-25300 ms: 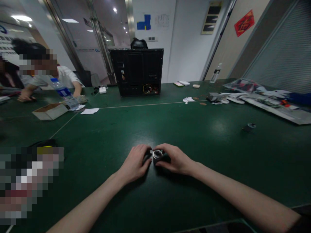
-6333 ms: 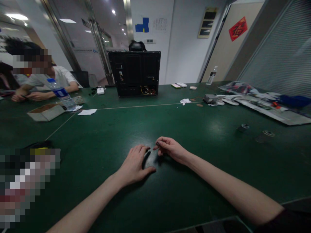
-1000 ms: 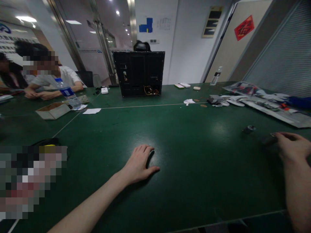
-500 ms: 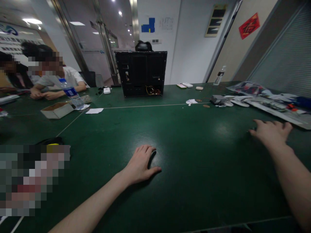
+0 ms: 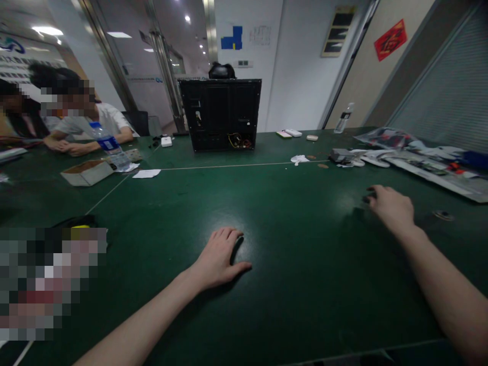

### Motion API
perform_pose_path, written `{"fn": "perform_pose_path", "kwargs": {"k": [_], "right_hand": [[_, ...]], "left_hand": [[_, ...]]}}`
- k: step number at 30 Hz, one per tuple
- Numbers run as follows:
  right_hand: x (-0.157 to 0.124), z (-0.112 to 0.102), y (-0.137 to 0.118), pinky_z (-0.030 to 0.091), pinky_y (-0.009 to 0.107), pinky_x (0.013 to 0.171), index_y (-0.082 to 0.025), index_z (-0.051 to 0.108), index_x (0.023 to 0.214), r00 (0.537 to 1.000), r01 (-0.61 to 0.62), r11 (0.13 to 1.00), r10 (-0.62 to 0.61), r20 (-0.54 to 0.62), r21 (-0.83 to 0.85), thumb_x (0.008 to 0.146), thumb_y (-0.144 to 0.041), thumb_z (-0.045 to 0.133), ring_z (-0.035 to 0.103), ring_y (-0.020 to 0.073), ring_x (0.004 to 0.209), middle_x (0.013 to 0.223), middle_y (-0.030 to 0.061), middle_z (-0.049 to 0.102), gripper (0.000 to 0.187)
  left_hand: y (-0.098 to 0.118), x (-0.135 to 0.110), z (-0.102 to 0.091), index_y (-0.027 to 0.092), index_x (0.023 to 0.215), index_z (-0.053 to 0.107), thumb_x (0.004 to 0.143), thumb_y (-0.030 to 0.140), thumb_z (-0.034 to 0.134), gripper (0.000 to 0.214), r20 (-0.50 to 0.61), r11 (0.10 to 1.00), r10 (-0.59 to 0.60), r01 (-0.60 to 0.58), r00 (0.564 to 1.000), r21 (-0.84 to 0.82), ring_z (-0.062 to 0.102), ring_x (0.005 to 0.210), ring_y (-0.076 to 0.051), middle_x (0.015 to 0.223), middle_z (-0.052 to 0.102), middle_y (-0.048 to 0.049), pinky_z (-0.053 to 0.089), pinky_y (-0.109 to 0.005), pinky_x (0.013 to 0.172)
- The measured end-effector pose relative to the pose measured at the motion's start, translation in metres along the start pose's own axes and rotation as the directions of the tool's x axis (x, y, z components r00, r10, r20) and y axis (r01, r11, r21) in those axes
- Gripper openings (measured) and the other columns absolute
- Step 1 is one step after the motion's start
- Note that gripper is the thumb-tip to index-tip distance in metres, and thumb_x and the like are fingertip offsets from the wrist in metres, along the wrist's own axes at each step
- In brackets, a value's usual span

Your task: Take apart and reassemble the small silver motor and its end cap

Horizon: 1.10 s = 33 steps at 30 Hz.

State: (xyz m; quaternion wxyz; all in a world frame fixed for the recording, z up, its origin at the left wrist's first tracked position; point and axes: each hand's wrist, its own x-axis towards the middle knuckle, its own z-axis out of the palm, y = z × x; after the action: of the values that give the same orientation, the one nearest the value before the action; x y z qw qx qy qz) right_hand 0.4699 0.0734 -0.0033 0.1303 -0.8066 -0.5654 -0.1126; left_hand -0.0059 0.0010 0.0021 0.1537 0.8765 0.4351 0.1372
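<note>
My left hand (image 5: 221,256) lies on the green table (image 5: 290,305) with its fingers stretched out and its thumb apart, holding nothing. Further right, my right hand (image 5: 392,206) is raised a little over the tabletop, its shadow falling below. Between its fingertips is a small dark object (image 5: 368,197), too small and blurred to name. A small round, ring-like piece (image 5: 443,215) lies on the table to the right of that hand.
A black open-backed panel (image 5: 221,114) stands at the far side. Bags and parts cover a white board (image 5: 453,185) at right. At left are a cardboard box (image 5: 87,174), a water bottle (image 5: 109,145) and a seated person (image 5: 102,119). A clear bottle (image 5: 344,119) stands far right.
My right hand has moved left, away from the white board, with the small dark object at its fingertips. The round piece now shows behind it. My left hand stays put.
</note>
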Motion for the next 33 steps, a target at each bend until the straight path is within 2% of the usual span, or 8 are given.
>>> {"fn": "perform_pose_path", "kwargs": {"k": [5, 8, 11, 14, 17, 20, 29, 33], "right_hand": [[-0.023, -0.011, -0.078, 0.044, 0.032, 0.083, -0.017, 0.051, 0.117, 0.957, 0.282, 0.930, -0.289, -0.006, 0.234, 0.086, -0.027, 0.048, 0.057, 0.0214, 0.097, 0.109, 0.0111, 0.059, 0.033], [-0.057, -0.029, -0.135, 0.045, 0.037, 0.088, -0.017, 0.052, 0.117, 0.829, 0.493, 0.685, -0.557, -0.051, 0.536, 0.086, -0.024, 0.048, 0.057, 0.0217, 0.098, 0.110, 0.0101, 0.059, 0.032], [-0.097, -0.046, -0.187, 0.045, 0.038, 0.090, -0.021, 0.051, 0.120, 0.652, 0.583, 0.476, -0.758, -0.029, 0.659, 0.085, -0.017, 0.048, 0.056, 0.0205, 0.101, 0.114, 0.0081, 0.057, 0.035], [-0.128, -0.057, -0.221, 0.047, 0.036, 0.085, -0.020, 0.048, 0.122, 0.520, 0.629, 0.403, -0.853, 0.026, 0.665, 0.085, -0.014, 0.047, 0.056, 0.0205, 0.097, 0.114, 0.0083, 0.056, 0.038], [-0.143, -0.060, -0.236, 0.048, 0.035, 0.080, -0.019, 0.048, 0.122, 0.440, 0.684, 0.346, -0.898, 0.015, 0.642, 0.084, -0.013, 0.048, 0.056, 0.0204, 0.093, 0.106, 0.0093, 0.058, 0.039], [-0.148, -0.055, -0.238, 0.046, 0.034, 0.083, -0.018, 0.046, 0.124, 0.427, 0.698, 0.291, -0.903, -0.054, 0.654, 0.083, -0.013, 0.049, 0.055, 0.0200, 0.096, 0.107, 0.0096, 0.058, 0.042], [-0.153, -0.024, -0.232, 0.043, 0.036, 0.092, -0.017, 0.043, 0.122, 0.540, 0.540, 0.239, -0.834, -0.114, 0.807, 0.079, -0.015, 0.057, 0.054, 0.0199, 0.103, 0.113, 0.0093, 0.057, 0.046], [-0.153, -0.027, -0.232, 0.043, 0.036, 0.092, -0.016, 0.040, 0.124, 0.506, 0.511, 0.199, -0.856, -0.105, 0.836, 0.077, -0.011, 0.055, 0.054, 0.0204, 0.104, 0.114, 0.0110, 0.056, 0.049]], "left_hand": [[0.003, 0.001, -0.001, 0.022, 0.126, 0.043, 0.078, 0.056, 0.059, 0.061, 0.006, 1.000, -0.002, 0.002, 1.000, -0.005, 0.046, 0.113, -0.030, 0.123, 0.050, -0.0095, 0.037, -0.048, 0.096], [0.004, 0.001, -0.001, 0.021, 0.126, 0.043, 0.078, 0.056, 0.058, 0.061, 0.005, 1.000, -0.008, 0.008, 1.000, -0.010, 0.046, 0.113, -0.030, 0.123, 0.050, -0.0098, 0.037, -0.048, 0.095], [0.005, 0.001, -0.002, 0.021, 0.124, 0.044, 0.078, 0.055, 0.060, 0.060, -0.002, 1.000, -0.005, 0.005, 1.000, -0.005, 0.046, 0.112, -0.030, 0.122, 0.050, -0.0101, 0.037, -0.048, 0.095], [0.007, -0.001, -0.002, 0.022, 0.124, 0.044, 0.077, 0.052, 0.062, 0.059, -0.019, 1.000, 0.006, -0.006, 1.000, 0.000, 0.046, 0.111, -0.030, 0.120, 0.050, -0.0098, 0.038, -0.047, 0.095], [0.008, -0.001, -0.002, 0.021, 0.121, 0.045, 0.077, 0.049, 0.063, 0.056, -0.029, 1.000, 0.023, -0.023, 0.999, 0.006, 0.047, 0.108, -0.028, 0.116, 0.052, -0.0094, 0.038, -0.045, 0.094], [0.009, -0.001, -0.003, 0.020, 0.118, 0.046, 0.077, 0.049, 0.063, 0.053, -0.037, 0.999, 0.041, -0.040, 0.998, 0.018, 0.048, 0.104, -0.027, 0.112, 0.053, -0.0091, 0.039, -0.044, 0.092], [0.009, -0.001, -0.003, 0.021, 0.119, 0.045, 0.077, 0.048, 0.063, 0.053, -0.027, 0.999, 0.035, -0.035, 0.999, 0.000, 0.048, 0.106, -0.028, 0.115, 0.052, -0.0093, 0.038, -0.045, 0.093], [0.007, 0.000, -0.002, 0.021, 0.119, 0.045, 0.077, 0.047, 0.064, 0.053, -0.029, 0.999, 0.050, -0.050, 0.998, -0.007, 0.048, 0.107, -0.028, 0.114, 0.053, -0.0089, 0.038, -0.044, 0.094]]}}
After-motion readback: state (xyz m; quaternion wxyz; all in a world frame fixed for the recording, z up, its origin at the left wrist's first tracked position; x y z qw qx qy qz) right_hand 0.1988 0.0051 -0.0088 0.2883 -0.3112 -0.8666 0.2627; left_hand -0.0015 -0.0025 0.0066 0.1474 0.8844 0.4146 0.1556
